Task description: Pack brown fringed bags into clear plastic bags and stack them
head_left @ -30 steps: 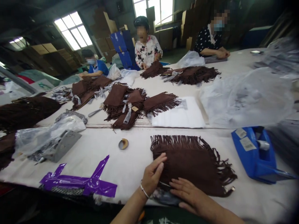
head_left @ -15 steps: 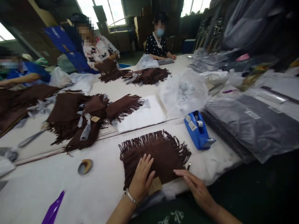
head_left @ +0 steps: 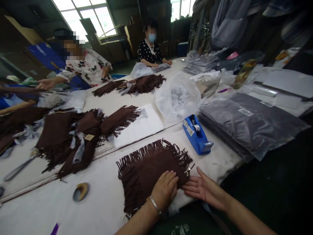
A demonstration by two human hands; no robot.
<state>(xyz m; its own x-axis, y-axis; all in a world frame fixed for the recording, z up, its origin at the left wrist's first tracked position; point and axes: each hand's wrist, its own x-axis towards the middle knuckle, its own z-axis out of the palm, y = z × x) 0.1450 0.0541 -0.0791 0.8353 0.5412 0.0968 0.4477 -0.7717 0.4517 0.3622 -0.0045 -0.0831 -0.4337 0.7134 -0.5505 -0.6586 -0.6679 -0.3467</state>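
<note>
"At lower centre of the head view, which object lies before the worker?"

"A brown fringed pouch [head_left: 151, 173], flat on the white table surface [head_left: 107, 192], its fringe along the upper, left and right edges. A metal ring [head_left: 187, 174] shows at its lower right corner."

"And the hands?"

"The left hand [head_left: 165, 188], with a silver bracelet [head_left: 155, 205] at the wrist, rests palm down on the pouch's lower right part, fingers close together and not clamped. The right hand [head_left: 202, 190], just right of the pouch, is spread with its palm exposed and thumb apart from the fingers. Its fingertips meet the pouch's edge in the picture; whether they touch it or reach beneath cannot be told."

"What surrounds them?"

"Right of centre, a blue tape dispenser [head_left: 197, 135]; at right, a stack of grey bagged goods [head_left: 254, 122]. Left of centre, further brown pouches [head_left: 58, 130], one bearing a tan tag [head_left: 89, 137]. At lower left, a tape roll [head_left: 81, 192]."

"And the upper frame?"

"At upper left, a co-worker in a floral shirt [head_left: 84, 70], one arm extended; at upper centre, a masked co-worker in a dotted top [head_left: 151, 52]."
</note>
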